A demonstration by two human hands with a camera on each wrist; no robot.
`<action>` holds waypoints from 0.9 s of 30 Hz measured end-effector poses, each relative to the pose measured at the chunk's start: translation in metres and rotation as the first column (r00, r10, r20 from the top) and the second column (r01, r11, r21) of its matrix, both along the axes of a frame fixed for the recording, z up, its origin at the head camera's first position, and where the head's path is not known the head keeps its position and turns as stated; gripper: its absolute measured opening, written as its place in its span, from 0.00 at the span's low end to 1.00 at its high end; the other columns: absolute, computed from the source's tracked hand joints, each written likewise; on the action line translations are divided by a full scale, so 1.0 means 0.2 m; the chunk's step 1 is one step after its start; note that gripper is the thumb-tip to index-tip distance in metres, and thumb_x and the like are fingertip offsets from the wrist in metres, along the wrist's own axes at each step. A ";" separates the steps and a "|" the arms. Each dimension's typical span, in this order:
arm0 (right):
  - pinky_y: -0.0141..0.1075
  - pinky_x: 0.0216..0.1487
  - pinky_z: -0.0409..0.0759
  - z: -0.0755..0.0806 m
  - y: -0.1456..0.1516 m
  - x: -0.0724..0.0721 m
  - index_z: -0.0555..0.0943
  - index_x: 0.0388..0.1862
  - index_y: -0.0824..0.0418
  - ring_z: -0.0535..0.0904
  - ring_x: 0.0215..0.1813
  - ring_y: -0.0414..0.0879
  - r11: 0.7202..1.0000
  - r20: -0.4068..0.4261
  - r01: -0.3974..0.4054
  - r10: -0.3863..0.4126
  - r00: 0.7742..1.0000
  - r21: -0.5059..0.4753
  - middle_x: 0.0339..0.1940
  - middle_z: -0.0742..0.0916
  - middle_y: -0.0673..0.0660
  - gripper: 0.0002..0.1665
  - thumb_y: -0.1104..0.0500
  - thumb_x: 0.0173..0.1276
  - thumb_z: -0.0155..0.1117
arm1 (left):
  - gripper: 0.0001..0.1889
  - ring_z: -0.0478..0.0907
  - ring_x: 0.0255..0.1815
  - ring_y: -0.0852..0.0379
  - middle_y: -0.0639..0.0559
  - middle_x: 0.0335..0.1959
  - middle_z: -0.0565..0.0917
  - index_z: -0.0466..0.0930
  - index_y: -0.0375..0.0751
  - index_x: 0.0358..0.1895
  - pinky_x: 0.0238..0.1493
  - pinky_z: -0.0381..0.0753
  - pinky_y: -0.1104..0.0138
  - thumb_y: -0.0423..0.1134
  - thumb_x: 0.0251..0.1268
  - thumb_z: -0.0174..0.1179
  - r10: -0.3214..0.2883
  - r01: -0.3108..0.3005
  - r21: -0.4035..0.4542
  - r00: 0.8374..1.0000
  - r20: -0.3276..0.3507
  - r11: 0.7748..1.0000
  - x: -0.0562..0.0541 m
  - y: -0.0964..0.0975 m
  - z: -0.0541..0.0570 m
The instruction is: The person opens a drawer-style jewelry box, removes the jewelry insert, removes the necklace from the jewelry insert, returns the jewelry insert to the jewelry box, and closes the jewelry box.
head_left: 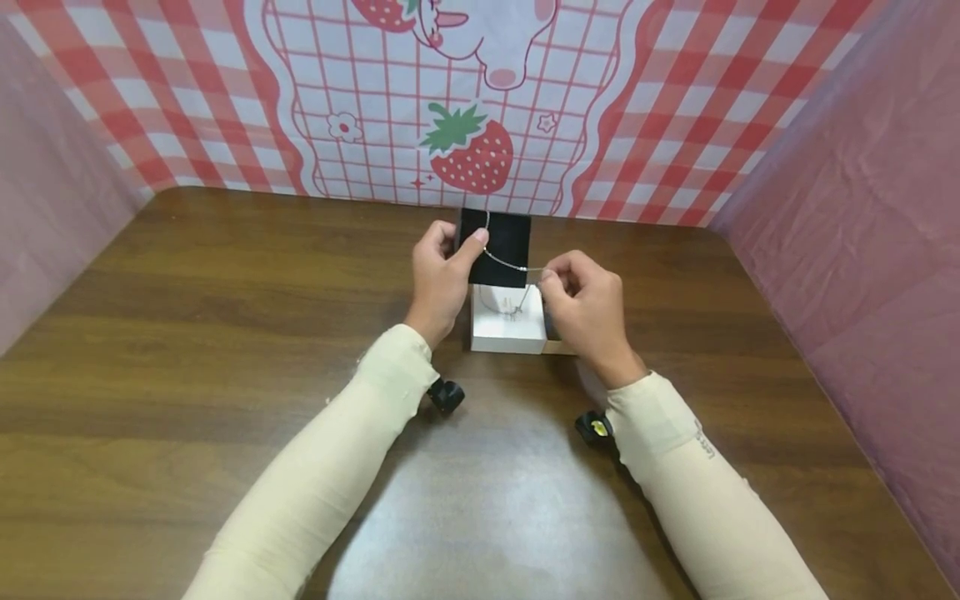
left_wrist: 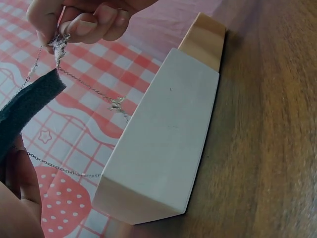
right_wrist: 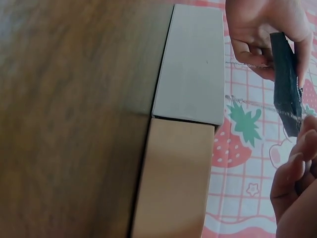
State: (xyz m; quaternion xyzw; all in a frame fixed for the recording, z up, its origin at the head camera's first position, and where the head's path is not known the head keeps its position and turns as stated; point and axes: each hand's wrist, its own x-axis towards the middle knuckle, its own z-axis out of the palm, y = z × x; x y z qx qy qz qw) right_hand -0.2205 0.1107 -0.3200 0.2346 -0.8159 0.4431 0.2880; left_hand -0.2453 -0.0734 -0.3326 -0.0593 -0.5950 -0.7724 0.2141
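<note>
My left hand [head_left: 441, 279] grips a thin black jewellery pad [head_left: 508, 235] above a white box, with its thumb over the pad's face. A fine silver necklace [head_left: 504, 261] crosses the pad under that thumb, and part of its chain hangs down behind toward the box. To the right, my right hand [head_left: 592, 307] pinches the necklace between thumb and fingertips. In the left wrist view, a bunched silver piece [left_wrist: 59, 48] shows at those fingertips, and a small ornament [left_wrist: 117, 104] sits farther along the chain.
Below the pad stands the white box [head_left: 508, 343] on the brown wooden table [head_left: 225, 333]. A tan box [right_wrist: 173, 178] abuts its right end. Behind rises a red-and-white checked cloth [head_left: 675, 108] with strawberries; pink cloth [head_left: 847, 233] hangs at the sides.
</note>
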 end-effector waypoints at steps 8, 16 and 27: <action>0.31 0.22 0.62 0.00 0.00 -0.01 0.83 0.33 0.66 0.68 0.20 0.43 0.997 -0.017 0.066 -0.067 0.998 -0.045 0.16 0.77 0.52 0.07 0.64 0.69 0.60 | 0.07 0.81 0.32 0.57 0.47 0.30 0.81 0.74 0.38 0.32 0.35 0.84 0.63 0.33 0.65 0.64 -0.021 0.021 0.015 1.000 -0.014 1.000 0.00 0.00 -0.01; 0.29 0.22 0.61 0.00 0.01 -0.03 0.84 0.35 0.66 0.67 0.19 0.40 0.993 -0.049 0.087 -0.091 0.995 -0.076 0.15 0.77 0.53 0.06 0.65 0.70 0.62 | 0.08 0.82 0.30 0.58 0.47 0.29 0.82 0.74 0.36 0.32 0.34 0.84 0.63 0.33 0.65 0.64 -0.074 0.074 -0.013 0.997 0.009 0.997 0.00 0.00 0.01; 0.31 0.22 0.60 0.00 0.02 -0.02 0.83 0.37 0.67 0.67 0.19 0.43 0.989 -0.038 0.116 -0.119 0.992 -0.089 0.15 0.75 0.53 0.08 0.62 0.73 0.61 | 0.08 0.83 0.29 0.58 0.47 0.30 0.84 0.75 0.37 0.32 0.36 0.84 0.64 0.34 0.65 0.65 -0.192 0.195 -0.037 0.978 0.081 0.980 0.02 0.01 0.00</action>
